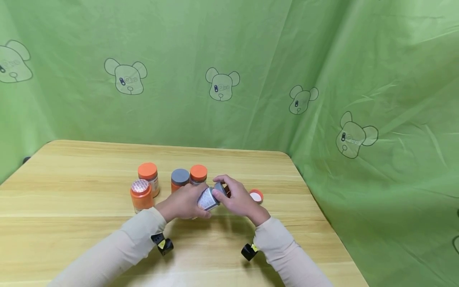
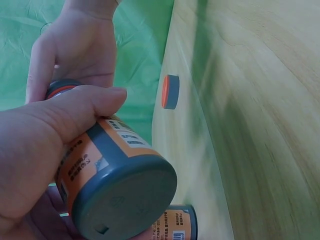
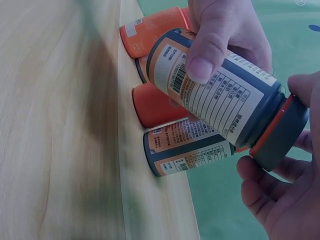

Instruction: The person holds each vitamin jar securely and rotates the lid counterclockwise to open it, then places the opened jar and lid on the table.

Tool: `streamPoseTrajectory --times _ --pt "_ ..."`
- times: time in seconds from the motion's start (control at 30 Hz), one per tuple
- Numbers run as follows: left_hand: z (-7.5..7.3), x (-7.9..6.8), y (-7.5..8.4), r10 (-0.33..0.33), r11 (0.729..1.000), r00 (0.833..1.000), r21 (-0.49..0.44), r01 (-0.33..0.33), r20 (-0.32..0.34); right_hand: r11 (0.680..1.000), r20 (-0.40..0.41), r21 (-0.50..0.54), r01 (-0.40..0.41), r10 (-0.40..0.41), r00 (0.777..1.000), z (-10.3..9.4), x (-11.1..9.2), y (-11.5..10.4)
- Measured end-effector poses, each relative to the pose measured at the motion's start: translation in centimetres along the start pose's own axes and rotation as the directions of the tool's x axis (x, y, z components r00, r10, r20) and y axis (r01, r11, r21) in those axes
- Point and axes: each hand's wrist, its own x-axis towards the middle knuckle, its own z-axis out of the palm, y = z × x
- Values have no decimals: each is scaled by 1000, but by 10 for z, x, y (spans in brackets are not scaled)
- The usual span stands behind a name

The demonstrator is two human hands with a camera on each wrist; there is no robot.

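Over the counter (image 1: 89, 181), the left hand (image 1: 184, 201) has its fingers curled round a tilted, labelled jar (image 3: 215, 87) while the right hand (image 1: 236, 197) pinches the grey lid (image 3: 282, 132) at its mouth, seemingly working it on or off, so the next move likely calls for a steady, square twist.

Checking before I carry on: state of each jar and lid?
Held jar: tilted, in left hand
Held jar's lid: pinched in right hand; tightness unclear
Lidless jar: upright, seal on
Left orange-lidded jar: upright, capped
Gray-lidded standing jar: upright, capped
Right orange-lidded jar: upright, capped
Loose lid: lying inside up
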Motion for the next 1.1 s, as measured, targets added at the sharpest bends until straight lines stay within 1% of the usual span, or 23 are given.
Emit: streamPoseTrajectory --times 0.1,0.2,0.37,0.57,0.7,0.9,0.97,1.1 --pt "0 0 0 1 1000 1000 0 -1 -2 1000 4 15 5 -5 1000 0 0 0" --pt "0 0 -1 2 1000 1000 -3 -2 -4 999 1 20 30 -30 1000 0 -1 1" --pt "0 0 -1 11 1000 1000 -3 -11 -7 998 -2 10 58 -58 998 -1 -1 2" --pt "0 -1 -1 18 1000 1000 1 -18 -11 998 -19 -41 37 -38 999 1 0 3" --pt "0 -1 -2 13 1000 1000 -1 -13 -4 1000 -5 -23 20 -20 1000 2 -1 4" --pt "0 0 -2 3 1000 1000 -2 -3 3 998 4 -11 66 -66 998 0 -1 3" --pt "0 -1 -2 4 1000 1000 -4 -4 2 998 1 -15 68 -68 998 0 -2 3" --pt "0 -1 -2 11 1000 1000 -8 -12 -5 999 -13 -39 31 -32 999 1 -1 5"
